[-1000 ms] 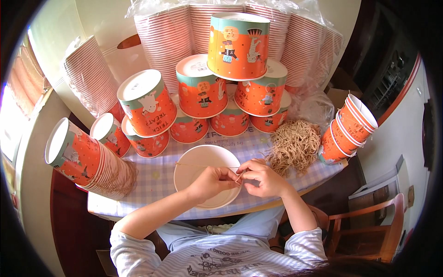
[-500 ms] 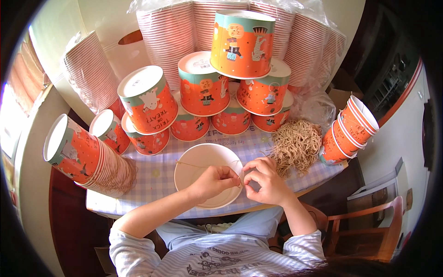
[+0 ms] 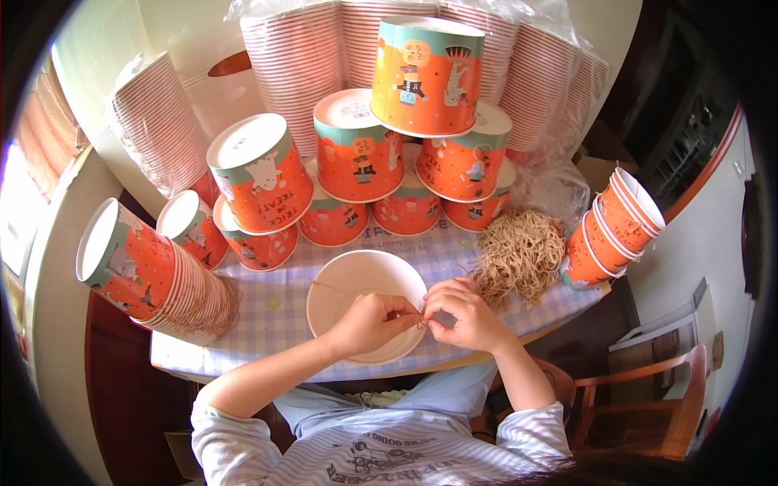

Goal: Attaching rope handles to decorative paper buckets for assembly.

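A white paper bucket stands open-side up on the checked tablecloth, right in front of me. My left hand rests over its near rim and pinches a thin tan string that runs across the opening to the far left rim. My right hand meets the left at the bucket's right edge and pinches the same string's end. A loose heap of tan strings lies just right of my right hand.
Orange and teal printed buckets are piled upside down behind the white one. A lying stack sits at the left, another stack at the right. Wrapped pink-striped stacks line the back. A wooden chair stands lower right.
Both hands shifted slightly and drew closer together at the bucket's right rim. The string now lies stretched across the opening.
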